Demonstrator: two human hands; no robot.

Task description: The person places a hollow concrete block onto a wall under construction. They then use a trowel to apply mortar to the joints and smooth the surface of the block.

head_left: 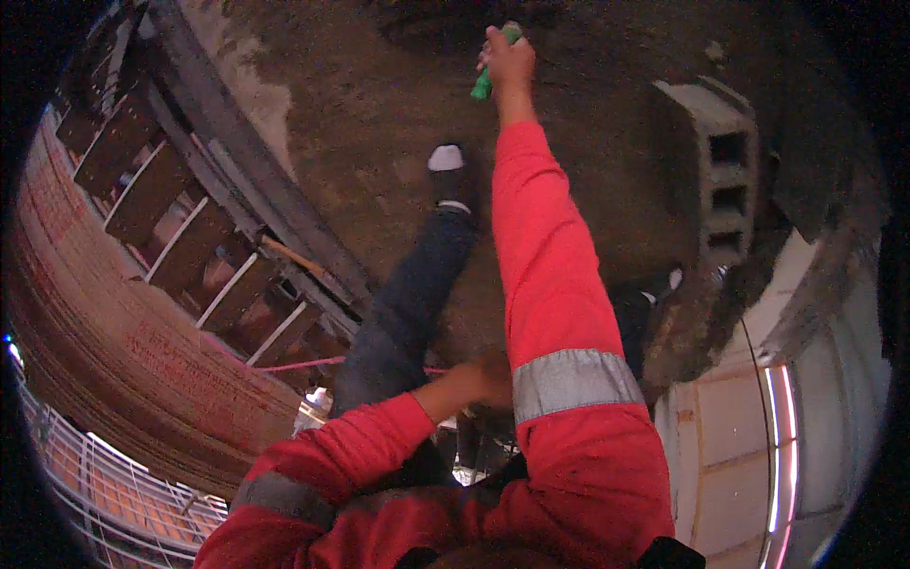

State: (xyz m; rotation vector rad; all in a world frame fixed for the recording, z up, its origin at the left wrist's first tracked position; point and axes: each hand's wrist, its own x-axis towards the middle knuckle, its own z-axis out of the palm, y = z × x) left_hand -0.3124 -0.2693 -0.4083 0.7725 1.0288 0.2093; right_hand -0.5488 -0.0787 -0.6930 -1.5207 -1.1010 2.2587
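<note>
My right arm reaches far forward in a red sleeve with a grey band. At its end, my right hand is closed around a slim green thing that looks like a handle. The green shows on both sides of my fist; what kind of tool it is, I cannot make out. Below it spreads the dark brown ground. My left hand is held back close to my body, beside my right upper sleeve. Shadow and the sleeve hide its fingers.
A hollow concrete block stands on the right. Along the left run long grey beams and a row of compartments with pale dividers. My shoe is on the ground ahead. Pale panels are at the lower right.
</note>
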